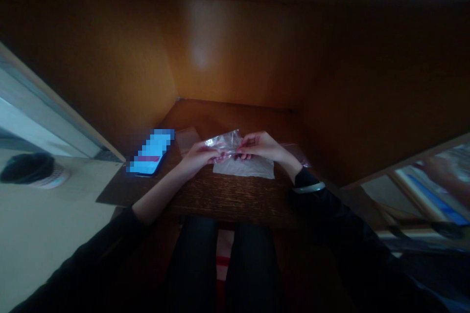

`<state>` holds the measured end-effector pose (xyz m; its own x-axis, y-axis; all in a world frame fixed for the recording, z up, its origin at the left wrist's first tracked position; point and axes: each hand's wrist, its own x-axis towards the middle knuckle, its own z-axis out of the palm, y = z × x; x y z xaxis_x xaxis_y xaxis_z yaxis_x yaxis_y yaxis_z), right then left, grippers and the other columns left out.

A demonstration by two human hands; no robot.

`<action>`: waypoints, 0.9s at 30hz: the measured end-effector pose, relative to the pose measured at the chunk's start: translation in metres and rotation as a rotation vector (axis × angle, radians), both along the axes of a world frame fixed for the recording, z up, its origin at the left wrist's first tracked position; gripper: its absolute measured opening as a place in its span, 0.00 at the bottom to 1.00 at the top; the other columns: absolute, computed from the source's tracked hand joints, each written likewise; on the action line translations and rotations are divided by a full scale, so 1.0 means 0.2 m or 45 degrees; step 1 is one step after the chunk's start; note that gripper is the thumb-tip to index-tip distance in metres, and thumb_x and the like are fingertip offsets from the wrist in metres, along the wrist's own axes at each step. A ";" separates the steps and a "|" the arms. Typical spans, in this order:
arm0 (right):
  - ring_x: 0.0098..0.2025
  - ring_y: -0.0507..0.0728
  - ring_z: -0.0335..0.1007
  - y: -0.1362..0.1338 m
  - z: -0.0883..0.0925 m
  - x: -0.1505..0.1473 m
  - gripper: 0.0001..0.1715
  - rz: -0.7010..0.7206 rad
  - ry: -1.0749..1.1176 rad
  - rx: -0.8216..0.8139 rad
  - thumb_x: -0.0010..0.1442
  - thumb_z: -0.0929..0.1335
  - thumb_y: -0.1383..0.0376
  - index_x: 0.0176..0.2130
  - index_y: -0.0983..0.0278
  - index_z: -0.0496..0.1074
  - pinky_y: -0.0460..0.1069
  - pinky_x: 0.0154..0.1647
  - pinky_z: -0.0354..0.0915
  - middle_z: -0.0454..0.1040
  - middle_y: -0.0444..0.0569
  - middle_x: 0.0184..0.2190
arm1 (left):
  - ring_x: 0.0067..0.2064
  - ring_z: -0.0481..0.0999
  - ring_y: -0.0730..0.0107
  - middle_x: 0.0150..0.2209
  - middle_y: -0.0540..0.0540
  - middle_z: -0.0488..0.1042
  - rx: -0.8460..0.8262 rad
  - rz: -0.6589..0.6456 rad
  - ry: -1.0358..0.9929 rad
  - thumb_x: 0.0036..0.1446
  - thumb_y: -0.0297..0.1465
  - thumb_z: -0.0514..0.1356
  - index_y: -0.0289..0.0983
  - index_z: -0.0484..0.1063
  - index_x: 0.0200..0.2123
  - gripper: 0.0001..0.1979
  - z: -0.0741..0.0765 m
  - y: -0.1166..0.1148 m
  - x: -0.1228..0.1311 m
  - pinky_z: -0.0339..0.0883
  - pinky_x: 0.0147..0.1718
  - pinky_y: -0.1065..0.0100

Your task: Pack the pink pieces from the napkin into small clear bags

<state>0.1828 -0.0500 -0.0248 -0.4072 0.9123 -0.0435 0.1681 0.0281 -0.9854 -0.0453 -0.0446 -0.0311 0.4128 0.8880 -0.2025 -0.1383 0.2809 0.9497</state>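
My left hand [200, 154] and my right hand [259, 145] meet over the middle of a dark wooden desk [220, 195]. Both pinch a small clear plastic bag [224, 143] held just above the desk, the left at its lower left, the right at its right end. What is inside the bag is too dim to make out. A white sheet [245, 168] lies flat on the desk right under the hands.
A phone [151, 152] with a lit screen lies at the desk's left. More clear bags lie behind the left hand [187, 137] and by the right wrist [298, 154]. Wooden walls enclose the desk on three sides. A dark round object [31, 170] sits far left.
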 end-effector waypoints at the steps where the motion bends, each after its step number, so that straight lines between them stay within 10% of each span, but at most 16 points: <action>1: 0.26 0.50 0.74 0.00 0.00 0.00 0.15 0.008 0.015 -0.004 0.48 0.77 0.60 0.33 0.68 0.76 0.46 0.29 0.69 0.78 0.49 0.27 | 0.33 0.80 0.70 0.33 0.44 0.81 -0.002 0.004 0.000 0.48 0.18 0.62 0.32 0.78 0.37 0.12 0.00 0.00 0.00 0.74 0.39 0.67; 27: 0.24 0.48 0.69 -0.03 0.01 -0.04 0.15 0.118 -0.070 0.091 0.50 0.75 0.60 0.39 0.64 0.78 0.45 0.26 0.65 0.77 0.45 0.27 | 0.35 0.81 0.67 0.32 0.44 0.81 0.096 0.085 -0.031 0.49 0.24 0.65 0.33 0.77 0.34 0.07 0.01 -0.01 -0.01 0.75 0.42 0.65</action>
<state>0.1754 -0.0550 -0.0221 -0.4890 0.8723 -0.0045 0.2150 0.1156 -0.9698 -0.0470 -0.0461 -0.0291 0.3562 0.9260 -0.1251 -0.1776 0.1985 0.9639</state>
